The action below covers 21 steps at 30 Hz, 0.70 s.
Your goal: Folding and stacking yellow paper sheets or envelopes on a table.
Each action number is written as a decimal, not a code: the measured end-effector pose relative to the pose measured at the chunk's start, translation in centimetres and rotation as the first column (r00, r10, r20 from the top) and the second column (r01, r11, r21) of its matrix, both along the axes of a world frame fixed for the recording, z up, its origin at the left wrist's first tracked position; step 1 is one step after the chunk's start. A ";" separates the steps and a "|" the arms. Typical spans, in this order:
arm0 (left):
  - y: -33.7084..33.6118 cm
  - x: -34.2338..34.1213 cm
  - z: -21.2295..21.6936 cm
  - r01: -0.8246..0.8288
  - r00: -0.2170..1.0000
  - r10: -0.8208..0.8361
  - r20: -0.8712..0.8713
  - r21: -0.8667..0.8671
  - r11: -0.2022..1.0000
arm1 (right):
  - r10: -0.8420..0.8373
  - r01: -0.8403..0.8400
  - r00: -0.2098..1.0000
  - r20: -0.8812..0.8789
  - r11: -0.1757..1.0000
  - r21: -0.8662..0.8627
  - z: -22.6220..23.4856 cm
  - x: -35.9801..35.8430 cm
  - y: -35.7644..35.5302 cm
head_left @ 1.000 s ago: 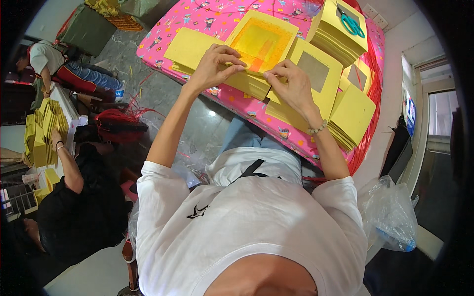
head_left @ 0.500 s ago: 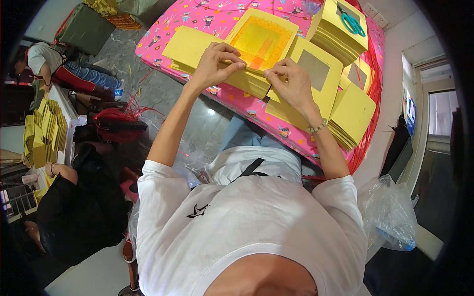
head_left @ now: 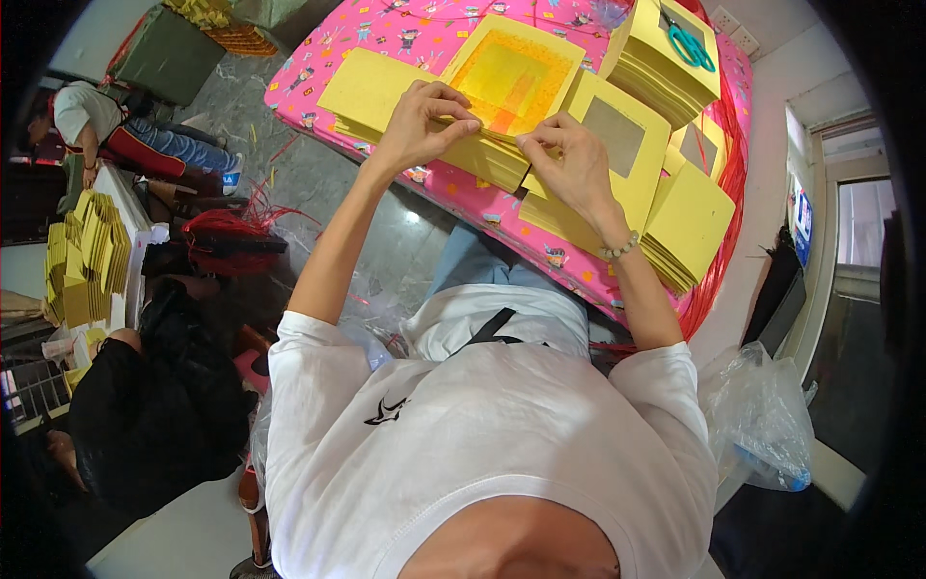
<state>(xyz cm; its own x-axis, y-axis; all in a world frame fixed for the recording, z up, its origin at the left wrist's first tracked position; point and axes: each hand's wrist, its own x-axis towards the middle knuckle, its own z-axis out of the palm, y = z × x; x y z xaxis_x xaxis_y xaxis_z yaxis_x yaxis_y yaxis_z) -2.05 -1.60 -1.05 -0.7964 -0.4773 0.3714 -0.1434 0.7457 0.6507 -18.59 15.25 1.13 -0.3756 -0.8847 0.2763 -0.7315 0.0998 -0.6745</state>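
Both my hands meet the near edge of a yellow paper bag (head_left: 545, 63) with an orange-patterned panel, top of a stack on the pink table. At its near left corner my left hand (head_left: 424, 124) is closed, thumb and index finger pinched. My right hand (head_left: 569, 159) pinches likewise at the near right corner, a beaded bracelet on its wrist. What lies between the fingertips is too small to make out. More yellow bags (head_left: 376, 87) lie in a stack to the left. On the right are bags with grey window panels (head_left: 614, 135).
Teal-handled scissors (head_left: 690, 46) rest on a tall bag stack at the back right. Red cords (head_left: 725, 217) hang along the table's right side. At far left, two people sit near yellow stacks (head_left: 92, 256). A clear plastic bag (head_left: 762, 415) stands at lower right.
My hands stay almost in place at the bag's near edge. At left, the forearm of the person in black has dropped from view near the yellow stacks.
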 end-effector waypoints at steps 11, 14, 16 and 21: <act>0.8 -0.3 2.0 0.077 0.995 -0.056 0.085 -0.271 0.960 | -0.022 -0.009 0.978 -0.206 0.989 -0.147 0.9 0.0 -0.5; 1.4 -1.1 2.2 0.050 0.995 -0.011 0.100 -0.395 0.917 | -0.043 -0.022 0.966 -0.256 0.969 -0.246 1.6 0.0 -0.8; 1.4 -1.7 1.5 -0.008 0.999 0.030 0.043 -0.435 0.900 | -0.035 -0.027 0.971 -0.237 0.967 -0.252 2.1 0.0 -0.9; 1.4 -2.5 1.5 -0.172 0.971 0.080 -0.224 -0.432 0.885 | -0.095 0.017 0.983 -0.160 0.903 -0.429 2.4 -0.2 -0.8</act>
